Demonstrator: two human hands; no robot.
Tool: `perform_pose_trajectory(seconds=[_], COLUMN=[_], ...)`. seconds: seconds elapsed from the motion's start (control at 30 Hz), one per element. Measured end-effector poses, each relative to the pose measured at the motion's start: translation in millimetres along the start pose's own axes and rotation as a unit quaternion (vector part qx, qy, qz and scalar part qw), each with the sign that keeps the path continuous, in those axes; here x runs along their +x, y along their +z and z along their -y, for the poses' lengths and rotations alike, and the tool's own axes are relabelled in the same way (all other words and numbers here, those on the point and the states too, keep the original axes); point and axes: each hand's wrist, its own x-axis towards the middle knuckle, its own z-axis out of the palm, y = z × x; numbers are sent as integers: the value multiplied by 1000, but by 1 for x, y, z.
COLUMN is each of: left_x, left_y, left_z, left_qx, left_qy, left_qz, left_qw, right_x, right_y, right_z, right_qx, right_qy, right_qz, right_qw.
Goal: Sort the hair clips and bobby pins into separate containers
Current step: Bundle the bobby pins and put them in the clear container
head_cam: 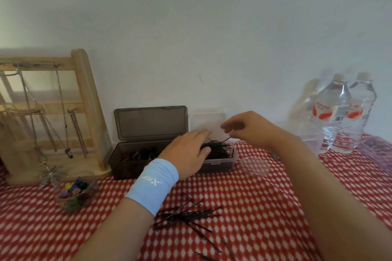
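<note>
My right hand [246, 128] is pinching a thin black bobby pin [227, 139] just above the clear rectangular plastic box [218, 164] heaped with dark pins. My left hand [188, 150], wearing a pale blue wristband [153, 184], is resting on that heap. Loose black bobby pins [186, 216] are lying on the red-and-white patterned cloth [254, 207].

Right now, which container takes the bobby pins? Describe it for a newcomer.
Start at the wooden jewellery stand on the left. Right of it sits a smoky dark box with its lid up, then the clear box. Unlike its smoky neighbour, it is see-through and heaped with black bobby pins.
</note>
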Motion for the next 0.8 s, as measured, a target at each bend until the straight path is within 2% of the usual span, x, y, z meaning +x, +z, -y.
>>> perform_pose_trajectory(seconds=[0.1, 0.3, 0.47, 0.53, 0.63, 0.73, 0.8], left_x=[2, 6, 4, 3, 0, -1, -3], left_y=[6, 2, 1, -1, -15, -33, -37], left_z=[-6, -12, -14, -13, -6, 6, 7], left_qx=[46, 91, 116, 57, -104, -67, -30], left_qy=[19, 13, 12, 2, -35, -39, -36], left_qz=[30, 127, 157, 146, 81, -2, 26], left_qw=[998, 988, 981, 988, 991, 997, 999], right_x=[-1, 2, 3, 2, 0, 1, 1], right_y=[0, 11, 15, 10, 2, 7, 16], right_z=[0, 5, 6, 7, 11, 10, 10], right_qx=[-79, -154, -184, -188, -184, -177, -184], right_qy=[18, 28, 33, 40, 44, 36, 40], right_qz=[31, 23, 13, 19, 11, -10, 3], right_qw=[996, 987, 982, 981, 982, 984, 982])
